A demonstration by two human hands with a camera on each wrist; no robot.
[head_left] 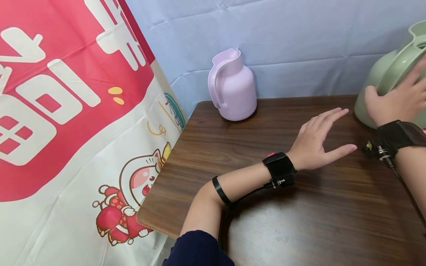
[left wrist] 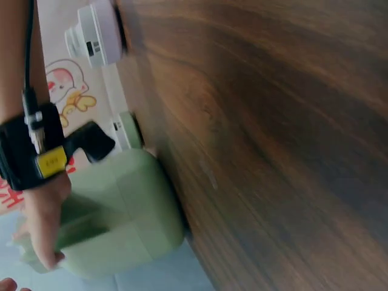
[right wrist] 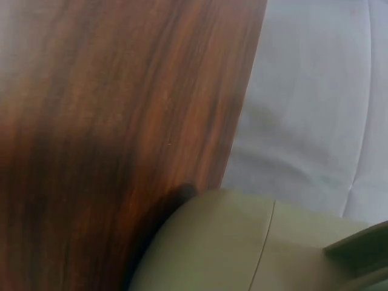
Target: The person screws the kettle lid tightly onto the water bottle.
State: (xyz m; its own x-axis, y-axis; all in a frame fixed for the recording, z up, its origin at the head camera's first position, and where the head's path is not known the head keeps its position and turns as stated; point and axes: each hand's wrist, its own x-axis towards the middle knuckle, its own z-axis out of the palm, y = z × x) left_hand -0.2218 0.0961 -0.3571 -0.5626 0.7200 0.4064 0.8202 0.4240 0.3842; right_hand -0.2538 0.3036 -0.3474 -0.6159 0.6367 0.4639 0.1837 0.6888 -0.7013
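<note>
My left hand (head_left: 314,138) reaches over the brown table with its thumb spread from straight fingers, and holds nothing. Its fingertips (left wrist: 8,284) just enter the left wrist view. At the right edge, my right hand (head_left: 397,96) lies against the handle (head_left: 397,70) of a large pale green jug (head_left: 369,99). The thumb is on the near side, and the fingers look extended and spread past it, partly cut off. In the left wrist view the green jug (left wrist: 130,212) stands on the table. The right wrist view shows its body (right wrist: 224,242) but no hand.
A lilac jug (head_left: 237,92) stands at the table's back left, its handle toward the left. Lid-like pieces, one white and lilac (left wrist: 100,35) and one green (left wrist: 128,129), show beyond the right arm. A blue cloth (head_left: 299,48) hangs behind the table (head_left: 206,159).
</note>
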